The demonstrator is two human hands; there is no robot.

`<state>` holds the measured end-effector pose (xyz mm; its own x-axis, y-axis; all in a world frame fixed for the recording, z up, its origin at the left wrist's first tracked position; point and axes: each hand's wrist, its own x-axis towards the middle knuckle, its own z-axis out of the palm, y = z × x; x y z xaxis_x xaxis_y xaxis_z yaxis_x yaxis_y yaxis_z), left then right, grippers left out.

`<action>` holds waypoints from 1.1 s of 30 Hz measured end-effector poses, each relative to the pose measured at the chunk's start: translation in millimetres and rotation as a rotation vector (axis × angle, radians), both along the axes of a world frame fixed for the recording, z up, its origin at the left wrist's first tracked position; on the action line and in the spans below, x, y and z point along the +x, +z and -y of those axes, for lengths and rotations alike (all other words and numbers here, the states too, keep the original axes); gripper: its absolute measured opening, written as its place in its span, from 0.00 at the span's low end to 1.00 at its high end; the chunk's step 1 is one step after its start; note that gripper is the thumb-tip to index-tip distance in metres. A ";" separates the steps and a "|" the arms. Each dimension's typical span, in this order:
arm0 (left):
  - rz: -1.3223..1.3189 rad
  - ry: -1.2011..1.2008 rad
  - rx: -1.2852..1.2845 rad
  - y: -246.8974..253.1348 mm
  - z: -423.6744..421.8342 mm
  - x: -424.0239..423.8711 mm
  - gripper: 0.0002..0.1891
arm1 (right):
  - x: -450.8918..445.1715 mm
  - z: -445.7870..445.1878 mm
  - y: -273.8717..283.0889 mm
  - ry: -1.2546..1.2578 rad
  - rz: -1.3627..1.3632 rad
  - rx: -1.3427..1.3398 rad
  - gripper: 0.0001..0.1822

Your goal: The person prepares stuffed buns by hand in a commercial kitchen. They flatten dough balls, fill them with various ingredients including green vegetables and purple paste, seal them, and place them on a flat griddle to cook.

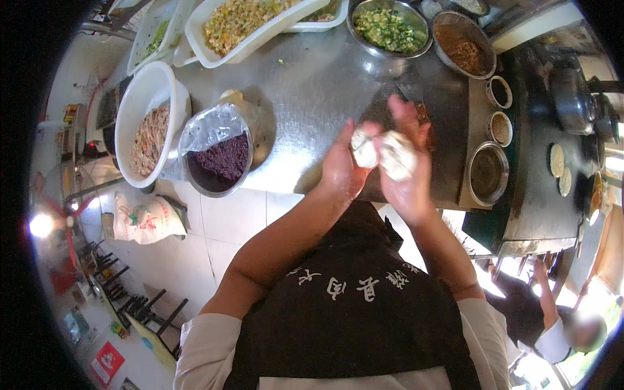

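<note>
My left hand point(339, 163) holds a white piece of dough point(364, 150) against its fingers, above the steel worktop point(297, 112). Close beside it, my right hand point(412, 141) has a second, rounder dough piece point(397, 156) at its palm. Both hands are near each other, and the right one is blurred by motion. Whether the two dough pieces touch cannot be told. Behind the right hand, a small brown thing point(423, 114) is partly hidden on the worktop.
Left stand a white bowl of minced filling point(148, 141) and a metal pot of dark purple filling point(224, 158) under plastic film. Filling trays point(243, 24) and steel bowls point(390, 31) line the back. Right, small bowls point(499, 92) border a griddle point(536, 146) with flatbreads point(557, 160). Another person point(531, 312) is beyond.
</note>
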<state>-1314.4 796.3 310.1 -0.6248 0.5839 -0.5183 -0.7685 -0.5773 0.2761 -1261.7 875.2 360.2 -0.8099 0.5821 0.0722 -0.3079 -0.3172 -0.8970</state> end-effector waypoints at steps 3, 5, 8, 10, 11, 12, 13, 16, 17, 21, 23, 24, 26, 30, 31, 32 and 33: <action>-0.072 0.011 -0.081 10.8 7.9 -12.3 0.16 | 1.4 -37.6 4.8 -0.096 0.007 1.076 0.08; -0.131 0.040 -0.169 8.3 8.7 -19.7 0.16 | -6.0 -70.7 -38.8 -0.096 0.112 1.541 0.11; -0.102 0.056 -0.248 6.9 11.4 -26.0 0.16 | 0.8 -59.3 -50.2 0.136 0.746 1.159 0.14; -0.122 0.001 -0.221 8.6 20.2 -19.4 0.17 | 2.9 -36.4 -11.8 0.108 0.366 1.062 0.15; -0.154 -0.031 -0.194 12.8 20.2 -24.1 0.17 | -1.2 -28.8 1.5 0.073 0.165 1.017 0.15; -0.151 -0.057 -0.160 14.3 20.1 -24.5 0.17 | -0.6 -21.5 6.4 0.096 0.087 0.990 0.15; -0.148 -0.086 -0.127 14.8 21.2 -22.9 0.17 | 0.2 -23.3 8.5 0.139 0.072 1.024 0.14; -0.125 -0.158 -0.076 20.6 19.8 -20.8 0.18 | 6.6 -25.0 13.9 0.154 0.093 1.111 0.08; -0.115 -0.180 -0.067 23.1 18.4 -20.6 0.18 | 8.8 -24.5 17.2 0.168 0.113 1.127 0.08; -0.399 -0.380 -0.278 37.0 17.2 -10.9 0.18 | 23.3 -33.1 19.7 0.288 0.258 1.039 0.10; -0.721 -0.557 -0.344 43.9 21.7 -2.9 0.18 | 29.0 -40.4 34.9 0.275 0.355 0.840 0.12; -0.605 -0.511 -0.057 37.5 21.2 0.3 0.20 | 27.9 -49.1 40.2 0.306 0.513 0.949 0.22; -0.645 -0.751 -0.056 43.0 6.2 -2.6 0.22 | 36.8 -69.0 20.7 0.448 0.583 0.291 0.31; -0.567 -0.637 -0.137 30.2 -32.3 18.1 0.19 | 76.8 -87.0 -15.6 0.325 0.490 -0.408 0.38; -0.519 -0.555 -0.148 30.5 -45.9 27.4 0.19 | 88.5 -80.9 -12.3 0.194 0.408 -0.515 0.38; -0.608 -0.552 -0.185 33.7 -58.4 39.8 0.21 | 96.2 -75.8 -6.6 0.005 0.491 -0.505 0.33; -0.720 -0.523 -0.145 18.3 -73.3 58.4 0.26 | 114.0 -88.3 -29.3 0.106 0.305 -0.543 0.29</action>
